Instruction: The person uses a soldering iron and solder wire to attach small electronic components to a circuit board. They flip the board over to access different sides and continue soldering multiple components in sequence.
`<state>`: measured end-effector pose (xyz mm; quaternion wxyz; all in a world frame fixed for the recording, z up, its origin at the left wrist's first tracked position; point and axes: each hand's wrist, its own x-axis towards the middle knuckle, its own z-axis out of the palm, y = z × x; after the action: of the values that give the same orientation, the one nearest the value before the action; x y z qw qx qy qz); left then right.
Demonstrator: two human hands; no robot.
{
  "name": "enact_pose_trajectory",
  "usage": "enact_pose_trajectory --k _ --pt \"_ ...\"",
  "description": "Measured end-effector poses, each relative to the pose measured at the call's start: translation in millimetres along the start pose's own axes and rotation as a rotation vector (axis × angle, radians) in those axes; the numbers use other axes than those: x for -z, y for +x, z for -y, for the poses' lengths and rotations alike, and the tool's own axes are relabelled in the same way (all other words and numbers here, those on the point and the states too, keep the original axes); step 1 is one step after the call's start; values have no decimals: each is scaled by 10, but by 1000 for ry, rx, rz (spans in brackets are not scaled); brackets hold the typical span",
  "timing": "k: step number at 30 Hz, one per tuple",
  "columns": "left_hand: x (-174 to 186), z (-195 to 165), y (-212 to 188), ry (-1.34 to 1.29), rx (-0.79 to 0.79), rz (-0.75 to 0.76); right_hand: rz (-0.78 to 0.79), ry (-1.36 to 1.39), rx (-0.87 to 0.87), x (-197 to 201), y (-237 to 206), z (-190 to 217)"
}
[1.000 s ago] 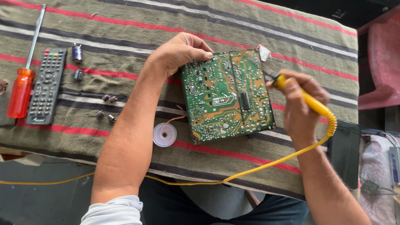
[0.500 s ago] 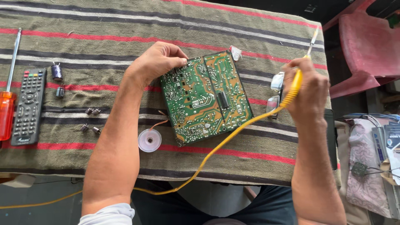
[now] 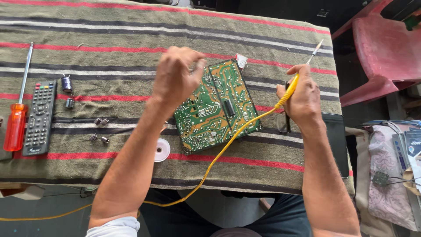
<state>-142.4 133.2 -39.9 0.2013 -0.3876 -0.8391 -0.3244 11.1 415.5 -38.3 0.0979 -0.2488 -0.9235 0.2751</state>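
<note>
Since a moment ago your right hand (image 3: 300, 94) has drawn the soldering iron (image 3: 293, 83) away from the circuit board (image 3: 217, 107) and out to the right, so its metal tip now points up and away over the striped cloth of the tabletop (image 3: 109, 30). That hand is wrapped closed around the iron's yellow grip, held like a pen, which keeps the hot end off both the board and the cloth. The yellow cord (image 3: 210, 164) trails from the grip across the board's lower right corner and drops over the near edge of the tabletop.

Your left hand (image 3: 175, 77) sits on the board's upper left edge, fingers curled over it; it looks to be pinning or tilting the board so the solder side faces you, though you cannot tell from here whether the fingers grip the edge or only press on it. The green board lies angled near the middle of the tabletop, between your two hands.

Just beside its lower left corner lies a small white solder spool (image 3: 162, 149). Farther left are a few small loose parts (image 3: 99, 130), two dark capacitors (image 3: 66, 83), a black remote control (image 3: 39, 117) and an orange-handled screwdriver (image 3: 16, 127), all well apart from the work. A red plastic chair (image 3: 386, 52) stands off to the right.
</note>
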Motion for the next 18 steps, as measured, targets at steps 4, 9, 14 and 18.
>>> enact_pose_trajectory --k 4,9,14,18 --pt "-77 -460 -57 -251 -207 45 -151 349 234 88 -36 -17" --pt "-143 -972 -175 -209 -490 142 -222 707 399 56 -113 86" --pt "-173 -1110 -247 -142 -560 188 -166 872 283 14 -135 239" --pt "-222 -1064 -251 -105 -534 183 -172 881 252 19 -139 299"
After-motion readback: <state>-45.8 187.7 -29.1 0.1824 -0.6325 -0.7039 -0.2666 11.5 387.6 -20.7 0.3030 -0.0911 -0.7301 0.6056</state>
